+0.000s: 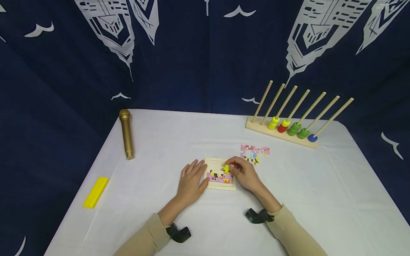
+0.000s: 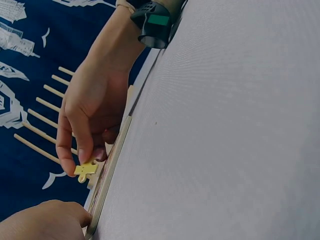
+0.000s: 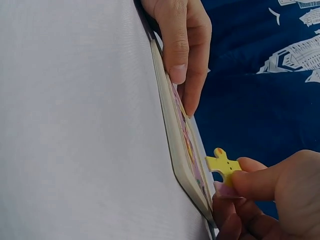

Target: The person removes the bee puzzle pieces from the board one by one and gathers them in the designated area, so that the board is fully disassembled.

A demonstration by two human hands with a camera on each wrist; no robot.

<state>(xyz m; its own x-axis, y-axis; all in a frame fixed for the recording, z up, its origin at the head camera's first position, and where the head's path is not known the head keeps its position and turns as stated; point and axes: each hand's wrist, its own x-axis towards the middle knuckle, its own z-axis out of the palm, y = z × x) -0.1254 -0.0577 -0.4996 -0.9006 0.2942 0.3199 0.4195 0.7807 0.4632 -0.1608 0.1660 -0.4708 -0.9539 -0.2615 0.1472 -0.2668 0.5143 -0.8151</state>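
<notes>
A small wooden puzzle tray point(image 1: 221, 188) lies on the table in the head view, its lower row filled with joined pink, yellow and black puzzle pieces point(image 1: 218, 177). My left hand point(image 1: 192, 184) rests on the tray's left edge with fingers extended and the thumb at the lower left corner. Between thumb and fingertips, my right hand point(image 1: 246, 175) pinches a yellow puzzle piece point(image 3: 223, 164) with a pink end, held above the right side of the tray. The same yellow piece point(image 2: 85, 171) shows its knob pointing down in the left wrist view.
Several loose pink puzzle pieces point(image 1: 255, 149) lie just beyond the right hand. A wooden peg counter point(image 1: 266, 130) with coloured beads stands at the back right. To the left are a gold microphone point(image 1: 127, 137) and a yellow block point(image 1: 96, 192).
</notes>
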